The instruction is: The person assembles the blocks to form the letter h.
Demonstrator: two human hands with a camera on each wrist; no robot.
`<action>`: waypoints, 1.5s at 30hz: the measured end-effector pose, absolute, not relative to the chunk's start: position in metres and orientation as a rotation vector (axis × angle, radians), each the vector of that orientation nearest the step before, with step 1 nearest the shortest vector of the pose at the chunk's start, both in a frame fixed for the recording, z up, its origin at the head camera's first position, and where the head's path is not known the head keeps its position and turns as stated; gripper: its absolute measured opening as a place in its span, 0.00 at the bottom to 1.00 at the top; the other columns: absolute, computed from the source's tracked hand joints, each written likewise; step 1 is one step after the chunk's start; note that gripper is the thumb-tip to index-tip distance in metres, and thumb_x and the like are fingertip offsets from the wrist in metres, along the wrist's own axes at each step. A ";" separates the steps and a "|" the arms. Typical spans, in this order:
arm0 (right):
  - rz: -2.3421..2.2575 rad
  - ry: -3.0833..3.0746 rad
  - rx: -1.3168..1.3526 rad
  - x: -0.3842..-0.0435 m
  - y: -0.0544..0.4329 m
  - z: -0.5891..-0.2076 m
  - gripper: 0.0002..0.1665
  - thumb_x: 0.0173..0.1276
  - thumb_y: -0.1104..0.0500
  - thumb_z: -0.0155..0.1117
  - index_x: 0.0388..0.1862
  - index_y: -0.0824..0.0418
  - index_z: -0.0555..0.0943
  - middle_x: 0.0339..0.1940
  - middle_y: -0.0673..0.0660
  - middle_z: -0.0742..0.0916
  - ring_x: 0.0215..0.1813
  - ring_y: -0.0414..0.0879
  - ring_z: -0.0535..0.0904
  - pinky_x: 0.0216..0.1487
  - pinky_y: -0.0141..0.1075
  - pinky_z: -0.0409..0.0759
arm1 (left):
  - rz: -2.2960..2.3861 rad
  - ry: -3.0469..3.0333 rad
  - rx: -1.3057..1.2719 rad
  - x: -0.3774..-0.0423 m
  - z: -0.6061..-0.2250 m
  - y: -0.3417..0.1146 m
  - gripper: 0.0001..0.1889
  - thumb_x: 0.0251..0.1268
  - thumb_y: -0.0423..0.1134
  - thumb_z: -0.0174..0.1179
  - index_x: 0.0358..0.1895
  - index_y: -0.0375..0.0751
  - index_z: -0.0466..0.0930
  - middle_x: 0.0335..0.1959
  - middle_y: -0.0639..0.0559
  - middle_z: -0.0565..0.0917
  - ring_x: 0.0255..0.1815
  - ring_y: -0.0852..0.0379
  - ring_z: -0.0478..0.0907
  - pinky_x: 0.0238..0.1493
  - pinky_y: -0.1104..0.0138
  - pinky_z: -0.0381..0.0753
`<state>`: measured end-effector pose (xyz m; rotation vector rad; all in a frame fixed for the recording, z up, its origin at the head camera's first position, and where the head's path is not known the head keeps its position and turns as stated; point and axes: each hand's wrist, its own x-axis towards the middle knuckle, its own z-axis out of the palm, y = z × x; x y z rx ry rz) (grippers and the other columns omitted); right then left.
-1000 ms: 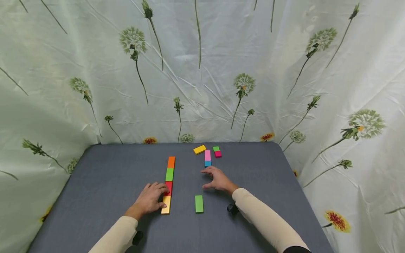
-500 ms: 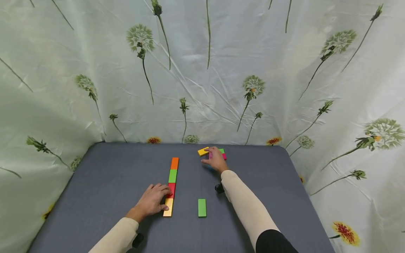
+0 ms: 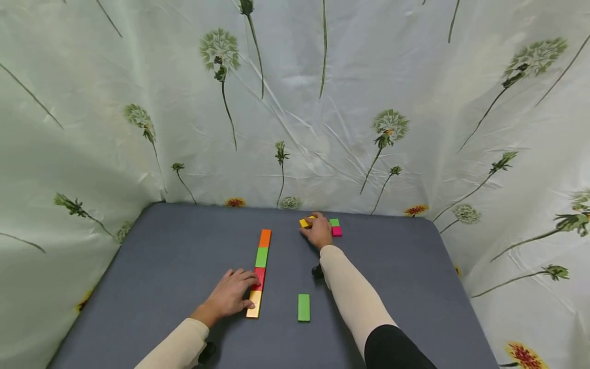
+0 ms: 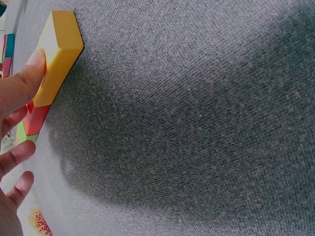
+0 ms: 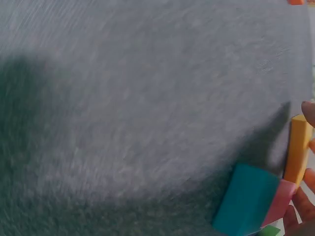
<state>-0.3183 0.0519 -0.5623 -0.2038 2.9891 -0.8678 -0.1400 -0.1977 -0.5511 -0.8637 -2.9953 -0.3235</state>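
In the head view, the left hand (image 3: pixel 230 294) lies beside a straight row on the grey tabletop (image 3: pixel 392 282), its thumb at the near yellow block (image 3: pixel 253 311) and its fingertips at the red block (image 3: pixel 261 273); thumb and fingers are spread wide. Beyond these the row runs on with a green block (image 3: pixel 261 257) and an orange block (image 3: pixel 265 238). The right hand (image 3: pixel 319 233) reaches over the far yellow block (image 3: pixel 304 223), between it and a small green-and-magenta pair (image 3: pixel 336 228). A lone green block (image 3: pixel 303 307) lies nearer the person. The left wrist view shows the thumb pad against the near yellow block, and that block's end face; two fingers stand loosely apart. The right wrist view reveals what the hand covers from above: a teal block (image 5: pixel 248 196) and a pink block (image 5: pixel 279 204), end to end, near the far yellow block. Fingers and thumb are around that yellow block, but whether they pinch it I cannot tell.
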 end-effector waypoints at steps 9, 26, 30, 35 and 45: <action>-0.825 3.033 -0.158 -0.319 0.058 -0.557 0.19 0.59 0.53 0.73 0.49 0.57 0.86 0.59 0.62 0.78 0.60 0.58 0.72 0.58 0.54 0.62 | -0.319 -3.018 -0.858 -0.142 -0.550 -0.194 0.26 0.41 0.51 0.76 0.46 0.47 0.83 0.48 0.55 0.80 0.47 0.54 0.73 0.43 0.57 0.68; -0.982 2.732 -0.352 -0.319 0.066 -0.532 0.27 0.59 0.61 0.72 0.58 0.63 0.80 0.58 0.61 0.79 0.59 0.56 0.73 0.58 0.46 0.72 | -0.319 -3.017 -0.853 -0.142 -0.551 -0.190 0.26 0.40 0.51 0.77 0.45 0.46 0.83 0.47 0.54 0.81 0.47 0.53 0.73 0.45 0.57 0.68; -0.948 2.666 -0.408 -0.312 0.063 -0.525 0.29 0.59 0.61 0.72 0.61 0.63 0.78 0.61 0.61 0.77 0.62 0.57 0.72 0.59 0.47 0.72 | -0.316 -3.023 -0.835 -0.141 -0.553 -0.192 0.26 0.40 0.52 0.77 0.46 0.46 0.83 0.48 0.54 0.81 0.48 0.53 0.73 0.46 0.56 0.69; -0.905 2.639 -0.492 -0.300 0.064 -0.522 0.30 0.56 0.62 0.74 0.59 0.61 0.79 0.60 0.60 0.79 0.62 0.56 0.72 0.63 0.50 0.67 | -0.342 -3.010 -0.820 -0.139 -0.552 -0.194 0.26 0.40 0.50 0.77 0.46 0.44 0.83 0.48 0.52 0.82 0.49 0.51 0.74 0.48 0.53 0.69; -0.914 2.579 -0.593 -0.266 0.079 -0.527 0.34 0.52 0.64 0.76 0.60 0.65 0.77 0.57 0.60 0.81 0.59 0.53 0.76 0.61 0.43 0.71 | -0.360 -3.038 -0.805 -0.139 -0.551 -0.192 0.26 0.41 0.50 0.77 0.46 0.43 0.84 0.49 0.51 0.82 0.50 0.50 0.74 0.50 0.52 0.69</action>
